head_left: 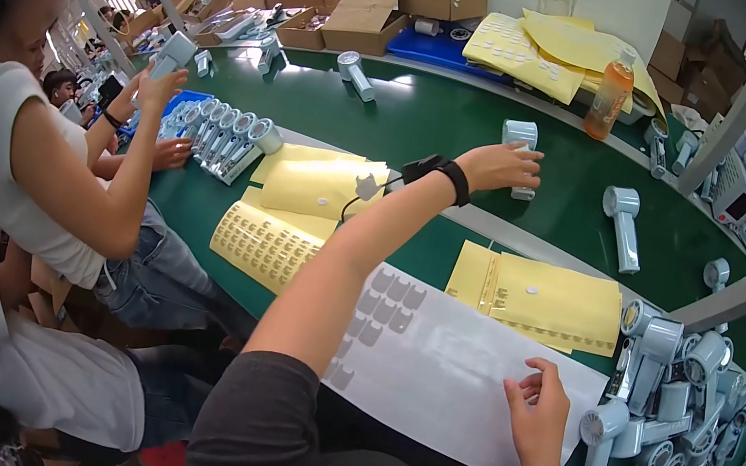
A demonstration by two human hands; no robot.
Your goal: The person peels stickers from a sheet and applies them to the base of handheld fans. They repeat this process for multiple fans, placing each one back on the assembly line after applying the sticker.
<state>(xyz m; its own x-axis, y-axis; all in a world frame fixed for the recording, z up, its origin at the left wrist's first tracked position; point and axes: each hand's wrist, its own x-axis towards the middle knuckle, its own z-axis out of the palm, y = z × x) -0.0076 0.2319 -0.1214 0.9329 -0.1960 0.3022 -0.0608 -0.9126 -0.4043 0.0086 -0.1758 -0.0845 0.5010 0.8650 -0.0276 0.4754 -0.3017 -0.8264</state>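
My left hand (pixel 500 168) reaches out over the green conveyor belt, its fingers closed across the handle of a light-blue handheld fan (pixel 520 133). The fan's round head and the lower end of its handle show on either side of the hand. My right hand (pixel 540 414) hovers above a white backing sheet (pixel 456 385), fingers curved and apart, with nothing visible in it. Grey die-cut stickers (pixel 370 333) sit in rows on the sheet's left part; my left arm hides some of that edge.
Many handheld fans (pixel 661 341) are heaped at the right. Yellow sticker sheets (pixel 559 299) lie before the belt. Another fan (pixel 624 226) and an orange drink bottle (pixel 610 95) stand farther off. At left, a co-worker (pixel 61 151) holds a fan beside a row of fans (pixel 235 146).
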